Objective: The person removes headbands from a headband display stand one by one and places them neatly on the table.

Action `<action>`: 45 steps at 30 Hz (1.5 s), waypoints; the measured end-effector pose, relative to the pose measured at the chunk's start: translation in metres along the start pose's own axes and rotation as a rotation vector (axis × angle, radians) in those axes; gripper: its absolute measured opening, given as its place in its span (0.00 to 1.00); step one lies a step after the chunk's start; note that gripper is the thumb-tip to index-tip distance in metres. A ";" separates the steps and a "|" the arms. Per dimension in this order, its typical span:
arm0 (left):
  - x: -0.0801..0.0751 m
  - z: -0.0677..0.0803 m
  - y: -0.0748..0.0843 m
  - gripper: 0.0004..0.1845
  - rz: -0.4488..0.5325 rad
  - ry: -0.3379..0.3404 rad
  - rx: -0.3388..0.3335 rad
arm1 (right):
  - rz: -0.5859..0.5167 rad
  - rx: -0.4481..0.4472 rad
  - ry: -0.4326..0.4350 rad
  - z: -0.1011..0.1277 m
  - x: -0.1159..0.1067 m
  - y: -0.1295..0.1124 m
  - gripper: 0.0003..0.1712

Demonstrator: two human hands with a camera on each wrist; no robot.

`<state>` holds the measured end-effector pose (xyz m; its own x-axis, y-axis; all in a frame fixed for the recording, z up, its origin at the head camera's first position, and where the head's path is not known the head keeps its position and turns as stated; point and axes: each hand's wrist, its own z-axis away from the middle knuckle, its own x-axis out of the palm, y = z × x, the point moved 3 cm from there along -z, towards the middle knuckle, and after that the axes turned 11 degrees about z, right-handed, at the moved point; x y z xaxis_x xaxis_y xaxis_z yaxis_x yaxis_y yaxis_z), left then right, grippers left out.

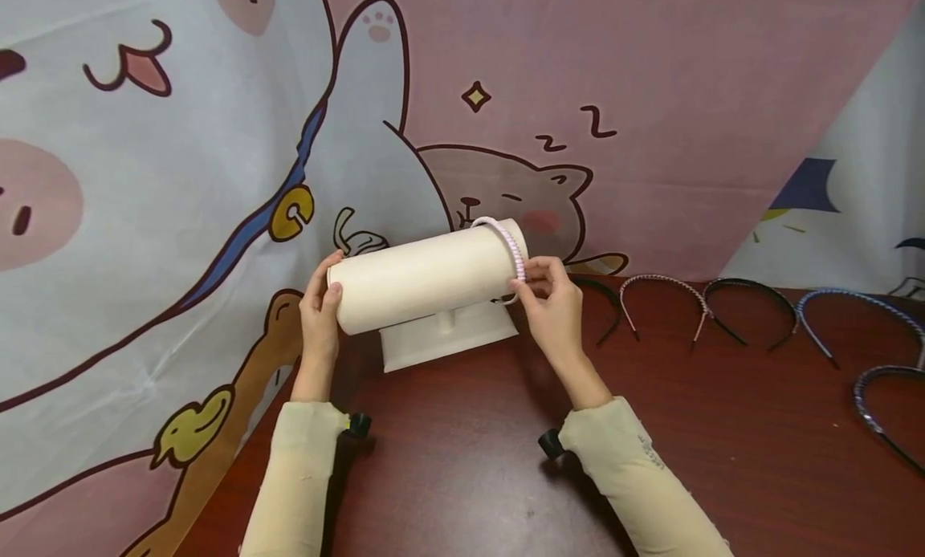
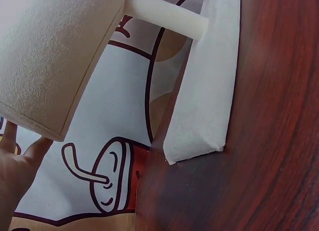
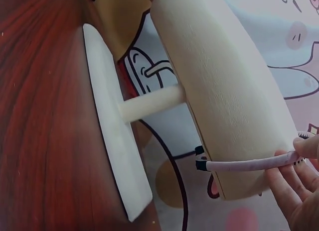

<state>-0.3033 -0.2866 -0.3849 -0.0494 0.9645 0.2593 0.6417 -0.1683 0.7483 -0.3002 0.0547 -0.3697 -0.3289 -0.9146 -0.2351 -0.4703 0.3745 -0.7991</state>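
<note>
A cream cylindrical headband display stand [image 1: 422, 280] tilts over its flat base [image 1: 451, 338], joined by a short post [image 3: 152, 102]. My left hand [image 1: 319, 312] holds the cylinder's left end, thumb at the front and fingers at the rim. In the left wrist view, fingertips [image 2: 39, 147] touch the end's edge. Around the right end of the cylinder sits a pale pink headband [image 1: 515, 248]. My right hand [image 1: 560, 308] pinches this headband at its front side between thumb and fingers. Dark tips [image 3: 201, 165] of the band show beneath the cylinder in the right wrist view.
To the right on the dark red wooden table [image 1: 462, 477] lie several headbands, among them a pink one [image 1: 661, 278], a black one [image 1: 751, 282] and a blue one [image 1: 860, 294]. A cartoon-print cloth [image 1: 650, 140] hangs behind and to the left.
</note>
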 end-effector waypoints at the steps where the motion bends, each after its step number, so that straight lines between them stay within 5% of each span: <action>1: 0.000 0.000 0.000 0.26 0.000 0.000 0.001 | 0.009 0.004 0.006 -0.001 -0.002 0.001 0.15; 10: -0.001 0.001 0.000 0.25 -0.003 0.005 0.000 | 0.074 0.040 0.067 -0.009 -0.018 0.014 0.15; 26: 0.003 0.001 0.003 0.25 0.002 -0.008 0.014 | 0.020 0.119 0.166 -0.025 -0.062 0.044 0.17; 37: -0.001 0.000 -0.001 0.26 -0.003 0.002 0.012 | 0.018 0.156 0.160 -0.025 -0.098 0.047 0.17; 45: -0.001 -0.001 0.000 0.26 -0.003 0.006 -0.006 | 0.130 0.241 0.114 -0.024 -0.125 0.066 0.15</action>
<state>-0.3040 -0.2879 -0.3851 -0.0558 0.9639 0.2605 0.6369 -0.1666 0.7528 -0.3102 0.1978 -0.3798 -0.4697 -0.8332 -0.2917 -0.2149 0.4284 -0.8777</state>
